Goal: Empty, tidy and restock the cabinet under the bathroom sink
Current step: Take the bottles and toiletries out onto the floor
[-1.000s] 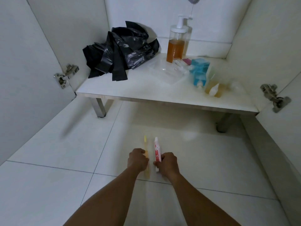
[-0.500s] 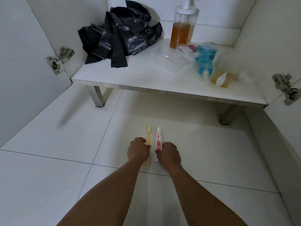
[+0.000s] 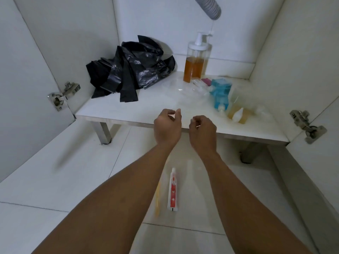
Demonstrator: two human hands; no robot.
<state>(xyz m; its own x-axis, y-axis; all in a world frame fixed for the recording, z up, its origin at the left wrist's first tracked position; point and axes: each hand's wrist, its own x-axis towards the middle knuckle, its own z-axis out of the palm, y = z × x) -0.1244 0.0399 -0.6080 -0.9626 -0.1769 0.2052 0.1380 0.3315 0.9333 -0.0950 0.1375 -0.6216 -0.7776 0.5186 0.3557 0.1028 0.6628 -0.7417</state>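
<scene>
A red and white toothpaste tube (image 3: 172,191) lies on the floor tiles between my forearms, and a yellow toothbrush (image 3: 157,197) lies just left of it, partly hidden by my left arm. My left hand (image 3: 167,126) and my right hand (image 3: 202,130) hover over the front edge of the cabinet floor (image 3: 128,109), fingers loosely curled, holding nothing. Inside the cabinet sit a crumpled black plastic bag (image 3: 132,70), a pump bottle of amber liquid (image 3: 196,60), a blue pouch (image 3: 221,93), an amber pouch (image 3: 238,114) and clear plastic packaging (image 3: 180,88).
Both cabinet doors stand open, with metal hinges at the left (image 3: 63,95) and right (image 3: 307,125). A grey ribbed drain hose (image 3: 209,6) hangs from above at the back. Metal legs (image 3: 103,132) hold the cabinet floor above the white tiles.
Both hands let go of the toothbrush and toothpaste, which now lie on the floor, and rose forward to the cabinet's front edge.
</scene>
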